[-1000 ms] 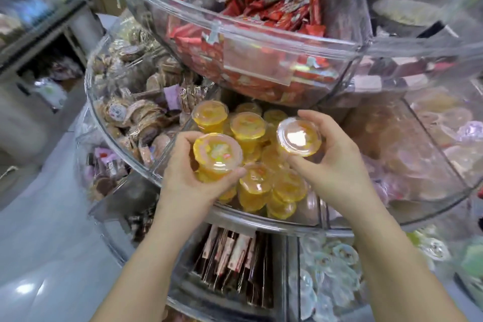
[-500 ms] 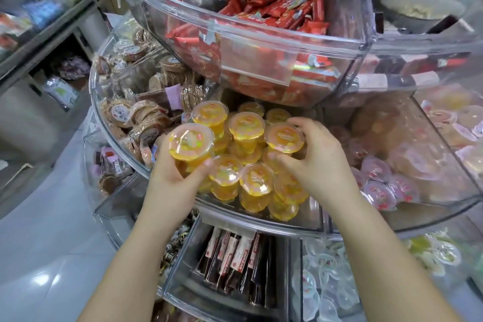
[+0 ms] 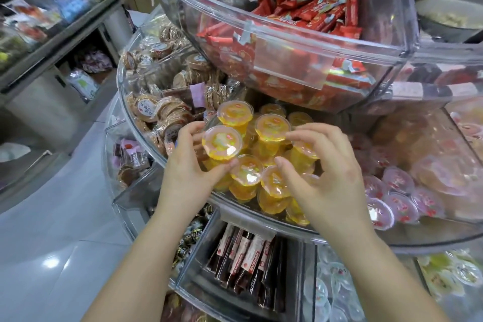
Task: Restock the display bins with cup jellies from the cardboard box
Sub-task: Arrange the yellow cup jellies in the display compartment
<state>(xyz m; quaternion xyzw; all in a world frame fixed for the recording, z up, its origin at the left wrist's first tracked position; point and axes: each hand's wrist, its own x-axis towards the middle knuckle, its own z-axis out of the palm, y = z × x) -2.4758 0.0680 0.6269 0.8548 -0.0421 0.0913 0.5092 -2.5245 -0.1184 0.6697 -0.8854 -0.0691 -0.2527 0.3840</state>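
Cup jellies [image 3: 264,165] of the orange kind are heaped in the middle-tier display bin [image 3: 261,219], and the placing step is judged to be in hand. One orange cup [image 3: 222,144] is held upright by the left hand [image 3: 188,167] at the left side of the heap, just above the other cups; it is pinched at its rim between the thumb below and the fingers behind, so the grip is closed about the cup and no wider. A second cup [image 3: 304,150] is covered by the curled fingers of the right hand [image 3: 324,178], which is half closed over it with the thumb near the cups in front. Whether that cup is gripped or only touched cannot be told. The cardboard box is not seen in this view. For the next move, both cups would need to be set lid-up into gaps in the heap and then let go gently, so that the stacked cups are not toppled toward the low front wall. Pink cup jellies [image 3: 397,198] are kept in the neighbouring compartment, to the right.
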